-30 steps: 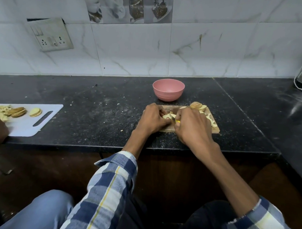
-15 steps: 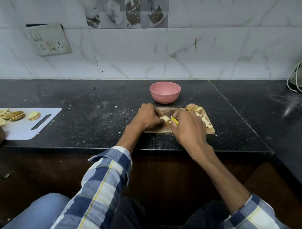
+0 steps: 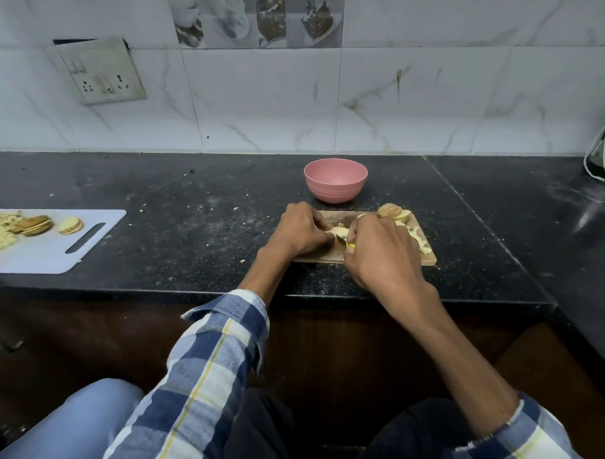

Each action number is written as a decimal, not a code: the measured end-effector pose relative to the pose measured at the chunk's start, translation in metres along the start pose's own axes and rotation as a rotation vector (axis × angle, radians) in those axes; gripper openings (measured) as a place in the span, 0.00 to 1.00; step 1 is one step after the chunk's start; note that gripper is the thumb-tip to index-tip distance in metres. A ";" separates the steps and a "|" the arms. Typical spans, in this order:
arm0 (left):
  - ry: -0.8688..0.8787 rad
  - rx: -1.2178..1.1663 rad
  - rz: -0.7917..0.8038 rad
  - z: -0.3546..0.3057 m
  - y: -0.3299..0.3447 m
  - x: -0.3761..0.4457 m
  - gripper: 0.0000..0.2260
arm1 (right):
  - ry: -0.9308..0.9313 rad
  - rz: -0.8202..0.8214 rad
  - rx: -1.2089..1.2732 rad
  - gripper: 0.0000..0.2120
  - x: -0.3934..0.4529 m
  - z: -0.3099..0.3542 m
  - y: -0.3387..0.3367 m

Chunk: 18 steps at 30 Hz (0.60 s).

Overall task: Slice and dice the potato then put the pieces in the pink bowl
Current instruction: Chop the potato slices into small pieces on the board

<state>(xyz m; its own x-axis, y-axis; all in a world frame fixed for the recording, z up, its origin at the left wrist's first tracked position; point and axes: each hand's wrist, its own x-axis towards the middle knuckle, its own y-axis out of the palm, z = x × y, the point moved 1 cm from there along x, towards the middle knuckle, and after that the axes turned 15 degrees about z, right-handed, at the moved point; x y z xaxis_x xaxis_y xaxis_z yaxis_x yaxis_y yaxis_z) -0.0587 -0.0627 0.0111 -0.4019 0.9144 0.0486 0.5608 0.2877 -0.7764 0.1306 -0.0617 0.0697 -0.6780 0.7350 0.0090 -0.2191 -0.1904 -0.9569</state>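
Head view. We note a small wooden cutting board [image 3: 333, 256] at the front edge of the dark surface [image 3: 191, 240]. Left hand [image 3: 299, 231] sits on the board's left part, fingers curled down onto a pale potato piece [image 3: 339, 232]. Right hand [image 3: 377, 250] is just beside it, fingers curled round a yellow-handled knife [image 3: 350, 245]; only a bit of yellow handle shows, the blade mostly hidden. Potato slices [image 3: 391, 211] are stacked at the board's far right corner; diced bits [image 3: 420, 242] lie along its right edge. Pink bowl [image 3: 336, 184] stands upright just behind the board, apart from it; we see no pieces inside. Far left: a white cutting board [image 3: 38, 255] carrying more slices and cut bits.
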 end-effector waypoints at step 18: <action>-0.005 -0.017 -0.013 -0.001 -0.003 -0.010 0.04 | -0.027 -0.080 0.077 0.10 0.016 0.002 0.020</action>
<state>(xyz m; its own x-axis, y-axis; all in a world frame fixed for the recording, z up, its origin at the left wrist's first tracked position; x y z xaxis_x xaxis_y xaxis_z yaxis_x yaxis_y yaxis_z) -0.0554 -0.0726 0.0137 -0.4126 0.9092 0.0556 0.5677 0.3044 -0.7649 0.1141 -0.0552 0.0511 -0.6748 0.7321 0.0936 -0.3259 -0.1817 -0.9278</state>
